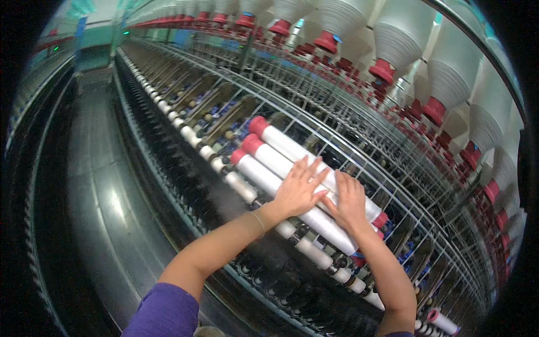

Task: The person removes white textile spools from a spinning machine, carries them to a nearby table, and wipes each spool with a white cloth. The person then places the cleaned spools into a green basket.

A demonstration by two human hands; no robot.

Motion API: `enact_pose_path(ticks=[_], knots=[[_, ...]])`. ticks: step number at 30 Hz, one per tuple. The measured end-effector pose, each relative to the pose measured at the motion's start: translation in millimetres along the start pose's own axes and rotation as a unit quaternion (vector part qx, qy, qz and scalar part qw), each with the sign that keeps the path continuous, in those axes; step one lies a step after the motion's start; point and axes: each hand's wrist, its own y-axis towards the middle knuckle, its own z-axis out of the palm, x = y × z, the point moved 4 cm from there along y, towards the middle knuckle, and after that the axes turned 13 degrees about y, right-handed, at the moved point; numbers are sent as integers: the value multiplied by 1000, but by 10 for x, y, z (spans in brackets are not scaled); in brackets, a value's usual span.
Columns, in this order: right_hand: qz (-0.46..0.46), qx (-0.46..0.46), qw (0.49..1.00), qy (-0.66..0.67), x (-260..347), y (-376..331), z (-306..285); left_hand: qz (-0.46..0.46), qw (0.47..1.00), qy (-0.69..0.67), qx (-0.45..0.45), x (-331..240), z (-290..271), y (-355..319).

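- White yarn, wound tight on long tubes with red ends, makes up the three bobbins that lie side by side on the wire rack of a spinning frame, seen in the head view.
- The rack is a sloping grid of thin metal wire running along the machine; the three bobbins lie lengthwise in it, red ends pointing up-left and down-right, each touching its neighbour.
- The bobbins look full and smooth, evenly cylindrical, with a red cap showing at the upper end of each and another red end just past the right hand.
- The left hand lies flat on top of the bobbins, palm down, fingers spread and pointing up-right across them; a thin bracelet sits at its wrist.
- The right hand rests just beside it, also palm down on the bobbins, fingers held loosely together and slightly apart at the tips; the two hands nearly touch at the thumbs.
- Neither hand closes around a bobbin; both press on them from above.
- Below the rack runs a row of smaller white spindle bobbins, standing close together along the frame.
- Above, large white roving packages on red holders hang in a curved line.
- A grey floor aisle runs along the left; a purple sleeve shows at the lower edge.
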Motion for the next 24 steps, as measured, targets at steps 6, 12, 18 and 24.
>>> enact_pose_path(ticks=[6, 12, 18, 24], knots=[[-7, -24, 995, 92, 75, -274, -266, 9, 1000, 8, 17, 17, 94, 10], [74, -259, 961, -64, -935, -1306, -1718, 107, 987, -90, -85, -464, -362, 432], [288, -429, 851, 94, -2596, -1577, -2497, 179, 929, -325, -23, -2643, 166, 1841], [225, -419, 873, 112, -3539, -860, -2828, -93, 805, -571, 131, -3525, 660, 3430]])
